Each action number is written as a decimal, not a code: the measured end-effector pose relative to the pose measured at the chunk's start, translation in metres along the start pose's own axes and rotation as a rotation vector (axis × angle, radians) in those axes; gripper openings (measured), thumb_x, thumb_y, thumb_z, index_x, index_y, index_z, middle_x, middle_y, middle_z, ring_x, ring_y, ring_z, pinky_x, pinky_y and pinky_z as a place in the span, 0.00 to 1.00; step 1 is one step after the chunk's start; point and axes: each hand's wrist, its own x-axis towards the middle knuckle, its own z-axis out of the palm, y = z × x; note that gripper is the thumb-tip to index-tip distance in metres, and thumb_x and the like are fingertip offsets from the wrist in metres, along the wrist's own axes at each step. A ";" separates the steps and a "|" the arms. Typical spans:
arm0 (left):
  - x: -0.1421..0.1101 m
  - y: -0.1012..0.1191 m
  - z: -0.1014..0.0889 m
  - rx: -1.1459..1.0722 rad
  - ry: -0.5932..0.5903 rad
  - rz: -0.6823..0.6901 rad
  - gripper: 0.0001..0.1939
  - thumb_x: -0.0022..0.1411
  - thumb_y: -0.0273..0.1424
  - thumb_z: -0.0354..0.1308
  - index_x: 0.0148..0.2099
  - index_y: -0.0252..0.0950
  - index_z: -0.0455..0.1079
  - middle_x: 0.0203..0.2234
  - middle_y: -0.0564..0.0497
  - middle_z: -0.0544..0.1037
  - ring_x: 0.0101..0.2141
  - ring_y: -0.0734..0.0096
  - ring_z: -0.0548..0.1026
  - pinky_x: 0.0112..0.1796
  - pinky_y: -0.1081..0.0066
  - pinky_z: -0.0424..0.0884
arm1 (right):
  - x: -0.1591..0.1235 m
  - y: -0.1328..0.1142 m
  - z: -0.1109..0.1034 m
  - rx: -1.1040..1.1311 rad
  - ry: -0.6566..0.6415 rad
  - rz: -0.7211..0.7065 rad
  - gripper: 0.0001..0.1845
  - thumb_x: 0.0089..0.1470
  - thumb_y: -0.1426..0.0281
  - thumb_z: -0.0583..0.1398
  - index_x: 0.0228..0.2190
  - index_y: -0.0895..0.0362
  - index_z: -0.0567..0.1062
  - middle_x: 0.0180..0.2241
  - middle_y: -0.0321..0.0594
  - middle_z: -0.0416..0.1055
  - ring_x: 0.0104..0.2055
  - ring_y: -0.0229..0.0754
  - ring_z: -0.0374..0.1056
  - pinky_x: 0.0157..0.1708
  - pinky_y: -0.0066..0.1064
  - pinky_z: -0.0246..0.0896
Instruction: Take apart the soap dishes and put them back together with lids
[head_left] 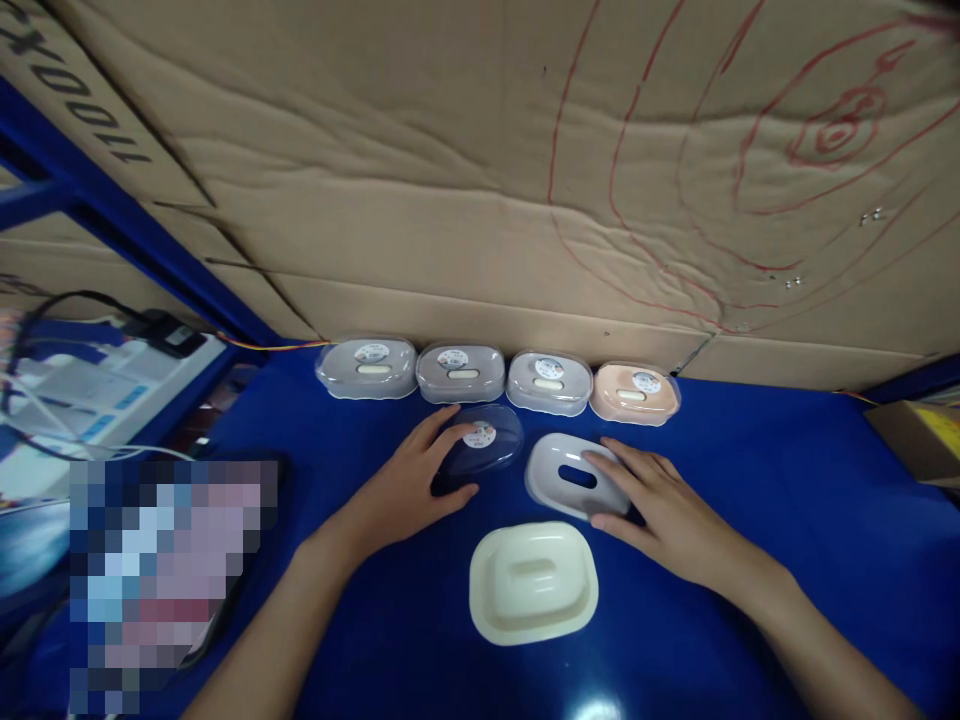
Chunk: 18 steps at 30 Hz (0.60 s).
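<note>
Fingers spread, my left hand is at the left end of a clear plastic lid with a round sticker; its index finger touches the lid and the thumb stands apart. My right hand spans the right end of a grey oval insert with a slot in its middle. Thumb and fingers are at the insert's opposite edges, one finger on top. Nearer to me, a cream oval dish with a raised bar in its centre lies on the blue table, touched by neither hand.
Along the cardboard wall stand three grey lidded boxes and a peach one. At the left are a power strip with cables and a device with a blurred screen. A cardboard box stands far right.
</note>
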 end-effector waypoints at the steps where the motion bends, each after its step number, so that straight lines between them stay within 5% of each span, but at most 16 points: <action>1: 0.000 0.000 0.000 0.001 0.003 -0.008 0.30 0.72 0.40 0.64 0.72 0.47 0.63 0.76 0.41 0.58 0.73 0.43 0.64 0.70 0.41 0.65 | 0.001 0.002 0.001 0.010 -0.005 0.010 0.35 0.71 0.48 0.59 0.73 0.42 0.64 0.75 0.50 0.60 0.74 0.62 0.63 0.66 0.63 0.67; 8: 0.000 -0.003 0.001 0.020 0.007 -0.036 0.28 0.75 0.40 0.61 0.72 0.47 0.62 0.74 0.41 0.58 0.73 0.45 0.64 0.71 0.42 0.64 | -0.002 0.009 0.022 0.052 0.093 0.039 0.34 0.67 0.50 0.64 0.69 0.45 0.67 0.76 0.52 0.57 0.73 0.65 0.63 0.64 0.63 0.69; 14: 0.000 -0.004 0.002 0.020 0.019 -0.017 0.30 0.74 0.40 0.63 0.73 0.48 0.62 0.74 0.42 0.59 0.73 0.46 0.62 0.72 0.44 0.62 | -0.004 0.002 0.010 0.246 0.284 -0.039 0.36 0.62 0.57 0.69 0.66 0.46 0.65 0.71 0.52 0.63 0.75 0.60 0.60 0.67 0.56 0.67; 18: 0.000 -0.006 0.004 0.020 0.024 -0.011 0.30 0.73 0.40 0.64 0.73 0.47 0.62 0.75 0.41 0.59 0.74 0.47 0.61 0.72 0.45 0.62 | -0.015 -0.031 0.002 0.240 0.167 -0.193 0.39 0.58 0.60 0.71 0.66 0.48 0.66 0.72 0.53 0.61 0.73 0.61 0.62 0.65 0.54 0.69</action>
